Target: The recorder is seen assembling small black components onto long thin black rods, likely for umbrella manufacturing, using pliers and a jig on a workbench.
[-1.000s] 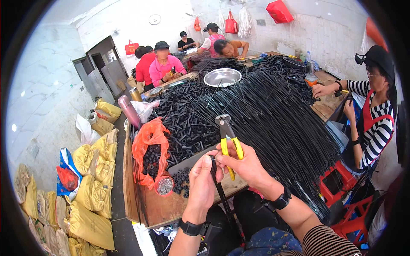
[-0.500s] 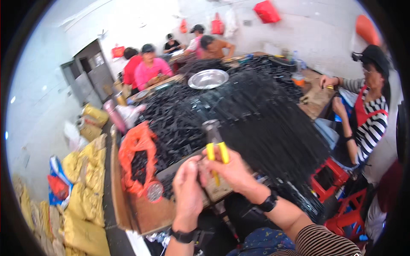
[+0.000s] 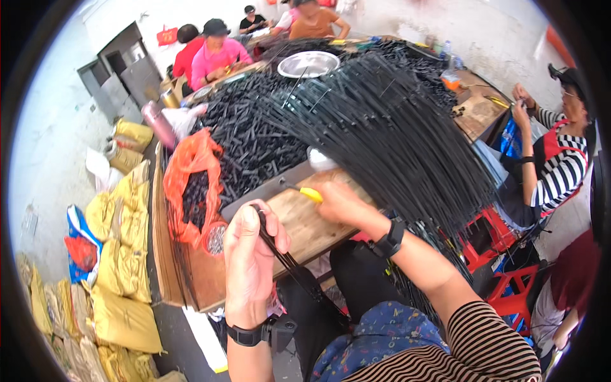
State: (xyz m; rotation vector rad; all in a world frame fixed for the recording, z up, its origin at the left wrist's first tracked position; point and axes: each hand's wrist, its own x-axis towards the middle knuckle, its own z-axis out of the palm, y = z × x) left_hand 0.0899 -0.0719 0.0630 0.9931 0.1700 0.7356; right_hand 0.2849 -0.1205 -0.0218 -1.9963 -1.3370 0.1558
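My left hand (image 3: 250, 258) is raised in front of the table edge, fingers closed on a few long, thin black strips (image 3: 283, 258). They hang down toward my lap, and their upper ends show between thumb and fingers. Low over the bare wood of the table (image 3: 318, 226), my right hand (image 3: 342, 205) holds yellow-handled pliers (image 3: 310, 193), jaws pointing left beside a flat grey metal plate (image 3: 264, 191). A thick heap of long black strips (image 3: 388, 140) lies beyond and right of it. Short black pieces (image 3: 254, 127) are piled to the left.
An orange plastic bag (image 3: 184, 175) hangs at the table's left side, by a small tub of metal bits (image 3: 216, 239). A steel bowl (image 3: 309, 64) sits atop the pile. Yellow sacks (image 3: 124, 312) line the left; a co-worker (image 3: 554, 159) sits at right near red stools (image 3: 515, 290).
The pliers have come down from upright in front of my left hand to low over the table. My hands have moved apart, the left one toward the left with the strips. The view has shifted.
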